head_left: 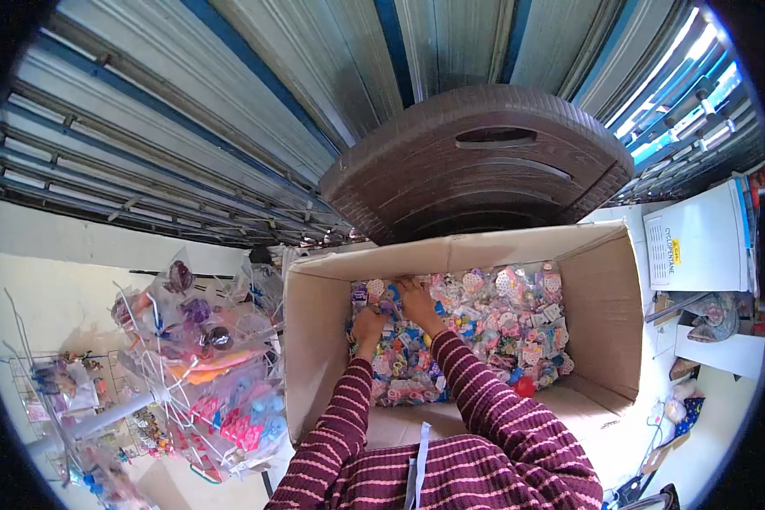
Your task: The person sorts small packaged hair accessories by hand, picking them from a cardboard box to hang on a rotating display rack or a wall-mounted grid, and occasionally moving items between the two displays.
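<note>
A large cardboard box point(331, 270) stands in front of me, its bottom covered with small, colourful packaged trinkets point(493, 327), many on little cards or in clear wrap. Both my hands reach into its far left part. My left hand point(368, 330) has its fingers bent in among the packets, close to the left wall. Just to its right and farther in, my right hand point(418, 304) curls its fingers down by some blue and purple pieces. What the fingertips grip is too small to make out. A red piece point(524, 387) lies near the front wall.
Behind the box rises a brown plastic chair back point(484, 161), against a metal shutter point(331, 68). At left, a wire display rack point(157, 395) carries bagged goods point(238, 416). A white carton point(697, 242) is at right.
</note>
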Demonstrator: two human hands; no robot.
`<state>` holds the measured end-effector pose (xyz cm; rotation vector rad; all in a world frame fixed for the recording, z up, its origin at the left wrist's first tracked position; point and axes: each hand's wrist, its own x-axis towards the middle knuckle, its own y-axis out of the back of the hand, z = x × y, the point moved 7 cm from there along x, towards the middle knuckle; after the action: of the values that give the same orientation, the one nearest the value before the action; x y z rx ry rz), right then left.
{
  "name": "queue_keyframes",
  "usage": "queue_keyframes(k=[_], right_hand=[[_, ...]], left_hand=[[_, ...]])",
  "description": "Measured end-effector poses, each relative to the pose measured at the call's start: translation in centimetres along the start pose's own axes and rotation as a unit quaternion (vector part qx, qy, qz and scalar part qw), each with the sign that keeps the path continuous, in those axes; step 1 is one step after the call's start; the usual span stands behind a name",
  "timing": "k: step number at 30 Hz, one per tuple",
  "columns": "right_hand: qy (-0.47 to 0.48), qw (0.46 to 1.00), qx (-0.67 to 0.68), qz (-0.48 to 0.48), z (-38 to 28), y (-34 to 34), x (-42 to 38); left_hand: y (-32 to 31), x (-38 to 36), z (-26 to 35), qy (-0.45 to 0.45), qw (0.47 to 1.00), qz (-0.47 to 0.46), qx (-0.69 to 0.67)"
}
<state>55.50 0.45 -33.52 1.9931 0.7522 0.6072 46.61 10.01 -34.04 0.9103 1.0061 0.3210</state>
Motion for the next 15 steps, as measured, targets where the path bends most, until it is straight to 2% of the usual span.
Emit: queue_keyframes(k=[2, 3, 5, 8, 9, 10, 11, 12, 13, 14, 15], right_hand=[[-0.04, 0.996, -0.019, -0.077, 0.3, -1.7, -0.3], [-0.042, 0.996, -0.017, -0.082, 0.2, -1.9, -0.4], [-0.017, 0.996, -0.059, -0.063, -0.1, -1.5, -0.3], [0.018, 0.998, -0.042, -0.041, 0.6, -2.3, -0.3], [0.025, 0.998, -0.037, -0.04, 0.6, -1.9, 0.0], [-0.008, 0.996, 0.089, -0.007, 0.9, -0.7, 0.3], [-0.039, 0.976, 0.215, 0.022, 1.1, 0.5, 0.6], [-0.027, 0.975, 0.22, 0.02, 0.8, 1.3, 0.9], [-0.099, 0.932, 0.349, -0.008, 1.3, 1.4, 1.0], [-0.169, 0.866, 0.469, -0.04, 1.2, 1.4, 1.0], [-0.131, 0.81, 0.57, 0.024, 0.0, 3.9, 1.7]], left_hand=[[-0.6, 1.3, -0.7, 0.002, 1.0, -0.002, 0.017], [-0.9, 2.2, -0.5, -0.057, 0.998, -0.011, -0.012], [-1.7, 4.1, -1.4, -0.112, 0.993, -0.02, -0.043], [-1.4, 4.7, -0.6, -0.2, 0.976, -0.067, -0.06], [0.6, 3.8, 0.5, -0.158, 0.979, -0.106, -0.069], [2.9, 2.6, 1.6, -0.115, 0.98, -0.142, -0.078], [6.3, 0.7, 3.9, -0.139, 0.975, -0.127, -0.118], [9.2, -0.8, 5.9, -0.164, 0.968, -0.11, -0.158], [11.4, -1.8, 7.3, -0.238, 0.934, -0.082, -0.253], [13.7, -3.0, 8.4, -0.311, 0.885, -0.051, -0.343], [15.8, -4.5, 9.0, -0.307, 0.887, -0.037, -0.344]])
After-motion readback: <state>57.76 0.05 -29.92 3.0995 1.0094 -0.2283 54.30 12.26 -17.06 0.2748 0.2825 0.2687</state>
